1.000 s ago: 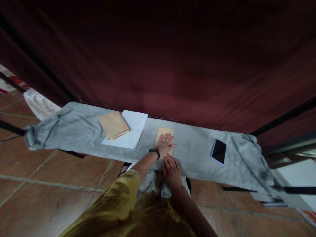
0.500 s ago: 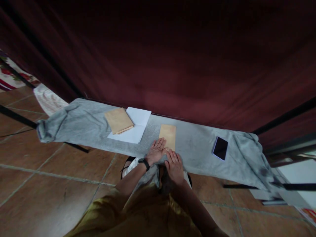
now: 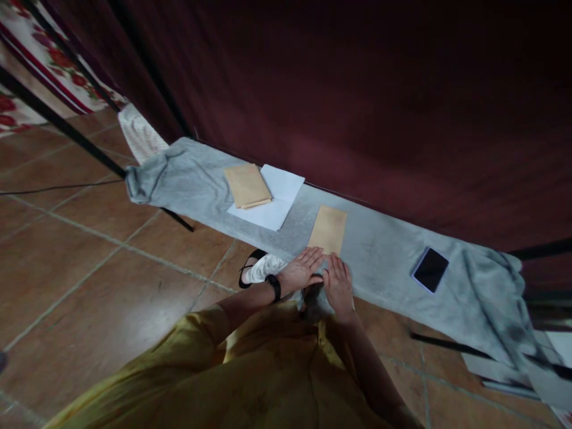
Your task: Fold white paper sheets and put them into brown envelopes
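A tan paper envelope [image 3: 329, 226] lies flat on the grey cloth of the narrow table, straight in front of me. My left hand [image 3: 302, 269], with a dark watch on the wrist, rests flat with its fingers over the envelope's near left corner. Beside it, my right hand [image 3: 338, 283] lies flat too, its fingertips at the envelope's near right edge. Both hands have their fingers stretched out, and neither grips anything. The hands cover the near edge of the envelope.
To the left, a stack of tan envelopes [image 3: 249, 186] sits partly on white paper sheets [image 3: 281, 199]. A phone [image 3: 431, 270] lies on the grey cloth [image 3: 379, 262] at the right. Behind the table hangs a dark red curtain [image 3: 357, 119], with black metal bars at both ends.
The view has turned, so the table appears tilted and shifted right. My hands have slid toward the envelope's near edge, leaving more of it showing. Both stay flat.
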Tool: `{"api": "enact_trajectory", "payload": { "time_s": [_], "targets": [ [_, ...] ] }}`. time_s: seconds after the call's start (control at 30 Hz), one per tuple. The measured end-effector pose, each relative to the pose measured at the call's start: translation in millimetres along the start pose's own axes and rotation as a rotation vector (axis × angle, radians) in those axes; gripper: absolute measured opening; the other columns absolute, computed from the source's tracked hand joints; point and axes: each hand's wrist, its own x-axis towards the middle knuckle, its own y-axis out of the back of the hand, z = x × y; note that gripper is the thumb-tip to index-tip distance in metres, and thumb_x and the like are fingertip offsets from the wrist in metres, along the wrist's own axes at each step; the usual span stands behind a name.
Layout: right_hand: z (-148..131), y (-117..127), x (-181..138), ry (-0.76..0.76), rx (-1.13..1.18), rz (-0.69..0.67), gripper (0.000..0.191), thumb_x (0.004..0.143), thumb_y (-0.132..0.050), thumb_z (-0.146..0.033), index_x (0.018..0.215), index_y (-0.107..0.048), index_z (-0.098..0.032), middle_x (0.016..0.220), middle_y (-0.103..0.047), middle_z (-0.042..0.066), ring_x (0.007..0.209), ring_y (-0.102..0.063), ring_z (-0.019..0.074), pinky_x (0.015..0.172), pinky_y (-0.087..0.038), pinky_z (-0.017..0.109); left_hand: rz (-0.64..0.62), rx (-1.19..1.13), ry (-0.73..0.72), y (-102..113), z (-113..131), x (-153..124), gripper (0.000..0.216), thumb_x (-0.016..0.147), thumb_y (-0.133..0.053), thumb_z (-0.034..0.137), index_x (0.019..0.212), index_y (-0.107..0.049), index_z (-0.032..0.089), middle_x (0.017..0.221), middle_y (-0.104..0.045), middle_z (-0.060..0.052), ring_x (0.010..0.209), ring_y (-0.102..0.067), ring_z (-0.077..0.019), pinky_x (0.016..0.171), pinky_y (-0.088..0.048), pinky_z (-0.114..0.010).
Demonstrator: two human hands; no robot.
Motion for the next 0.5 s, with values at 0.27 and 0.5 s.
{"api": "enact_trajectory", "payload": {
  "time_s": [0.27,0.5],
  "targets": [
    [20,14,-15,-0.081,-0.01,-0.013,0.05,0.106,-0.028,-0.03,0.148,-0.047,-0.012,0.152,-0.049,0.018,0.143,-0.041,0.0284,0.12,-0.026,0.056,-0.045,0.027,0.004,-4,3,6,0.078,0.098,-0.05,0.057,0.153,-0.032,0.005,0.163,-0.027,-0.024,0.155,-0.017,-0.0329,0.126,-0.015,-0.05],
    [6,12,4,-0.036,0.051,-0.07,0.052,0.105,-0.023,-0.028,0.152,-0.041,-0.011,0.154,-0.048,0.015,0.146,-0.038,0.0239,0.122,-0.026,0.051,-0.053,0.026,0.014,-8,4,5,0.078,0.097,-0.053,0.052,0.154,-0.03,0.004,0.163,-0.026,-0.024,0.155,-0.015,-0.0324,0.127,-0.013,-0.048]
  ]
}}
